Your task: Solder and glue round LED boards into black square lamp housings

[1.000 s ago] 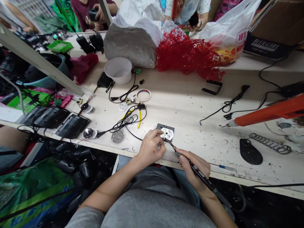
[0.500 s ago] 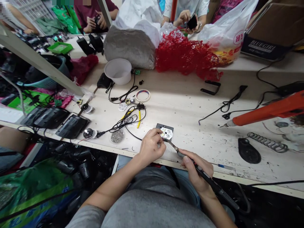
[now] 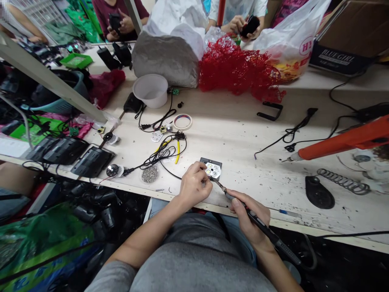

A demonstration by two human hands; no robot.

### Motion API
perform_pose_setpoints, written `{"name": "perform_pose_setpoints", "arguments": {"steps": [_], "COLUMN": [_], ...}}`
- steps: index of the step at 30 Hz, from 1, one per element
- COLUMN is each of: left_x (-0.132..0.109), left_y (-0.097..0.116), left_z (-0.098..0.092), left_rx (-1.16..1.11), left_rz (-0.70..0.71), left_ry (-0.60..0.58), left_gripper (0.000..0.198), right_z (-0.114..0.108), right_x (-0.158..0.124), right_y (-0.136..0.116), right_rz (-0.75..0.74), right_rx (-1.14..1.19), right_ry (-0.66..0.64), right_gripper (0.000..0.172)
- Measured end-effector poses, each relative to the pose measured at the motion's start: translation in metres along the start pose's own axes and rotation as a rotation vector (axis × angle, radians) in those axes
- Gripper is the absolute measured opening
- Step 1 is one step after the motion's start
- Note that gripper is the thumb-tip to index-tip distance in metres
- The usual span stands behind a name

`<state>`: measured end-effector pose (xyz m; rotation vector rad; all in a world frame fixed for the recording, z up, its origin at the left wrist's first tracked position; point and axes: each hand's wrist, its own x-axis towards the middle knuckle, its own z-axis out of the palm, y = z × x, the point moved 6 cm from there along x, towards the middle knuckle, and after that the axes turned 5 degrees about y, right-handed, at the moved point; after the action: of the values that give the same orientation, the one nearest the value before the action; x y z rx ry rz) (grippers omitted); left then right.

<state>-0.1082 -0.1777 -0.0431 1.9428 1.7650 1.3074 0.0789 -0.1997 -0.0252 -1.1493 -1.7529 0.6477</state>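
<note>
My right hand [image 3: 251,215] is closed around the grip of a soldering iron [image 3: 261,225], whose tip points up and left. The tip touches or nearly touches the near edge of a white LED board [image 3: 213,170] with several round lenses. That board sits on a black square housing [image 3: 206,161] near the table's front edge. My left hand [image 3: 195,183] is pinched at the left side of the board. Whatever lies between its fingertips is hidden; a black cable [image 3: 170,173] runs in toward this hand from the left.
Left of my hands lie a dish of small metal pieces [image 3: 150,174], yellow-handled pliers [image 3: 178,152] and a tape roll [image 3: 182,121]. An orange electric screwdriver [image 3: 340,140], a spring [image 3: 343,181] and a black teardrop-shaped part [image 3: 319,192] are on the right. Two people handle black parts across the table.
My right hand and the soldering iron have shifted slightly left. My left hand stays almost in place by the board. Across the table, a person has turned a black part.
</note>
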Motion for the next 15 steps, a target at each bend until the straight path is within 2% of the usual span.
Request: {"name": "perform_pose_setpoints", "arguments": {"steps": [11,15], "left_x": [-0.0002,-0.0002], "left_y": [-0.0009,-0.0006], "left_z": [0.0022,0.0014], "left_rx": [0.023,0.022], "left_rz": [0.006,0.016], "left_ry": [-0.026,-0.007], "left_gripper": [0.012,0.011], "right_z": [0.0047,0.0065], "right_x": [0.0024,0.0030], "right_y": [-0.0037,-0.0067], "right_rz": [-0.048,-0.131], "right_rx": [0.002,0.023], "right_ry": [-0.009,-0.003], "right_gripper": [0.020,0.023]}}
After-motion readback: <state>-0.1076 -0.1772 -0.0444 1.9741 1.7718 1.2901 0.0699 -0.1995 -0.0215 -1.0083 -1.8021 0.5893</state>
